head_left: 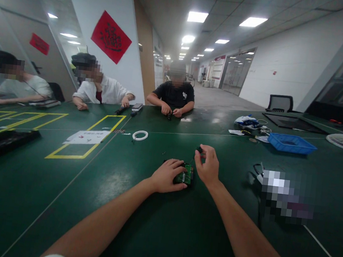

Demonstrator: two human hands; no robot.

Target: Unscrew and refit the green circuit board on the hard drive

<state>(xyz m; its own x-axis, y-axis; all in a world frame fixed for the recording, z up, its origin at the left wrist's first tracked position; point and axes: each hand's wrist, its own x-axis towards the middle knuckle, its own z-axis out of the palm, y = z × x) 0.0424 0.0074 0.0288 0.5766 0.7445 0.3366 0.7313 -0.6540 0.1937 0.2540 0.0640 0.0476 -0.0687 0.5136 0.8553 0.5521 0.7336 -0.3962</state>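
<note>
A small green circuit board in a dark housing lies on the green table, near the middle. My left hand rests over its left part, with the fingers lying across the board and the thumb at its lower edge. Just right of the board and a little above the table is my right hand. Its thumb and fingertips pinch a small dark piece, whose details are too small to tell. Part of the board is hidden beneath my left hand.
A blue tray and a cluster of cables are at the right. A white ring and paper sheets lie left. Three people sit across the table. A pixelated object lies right of my right hand.
</note>
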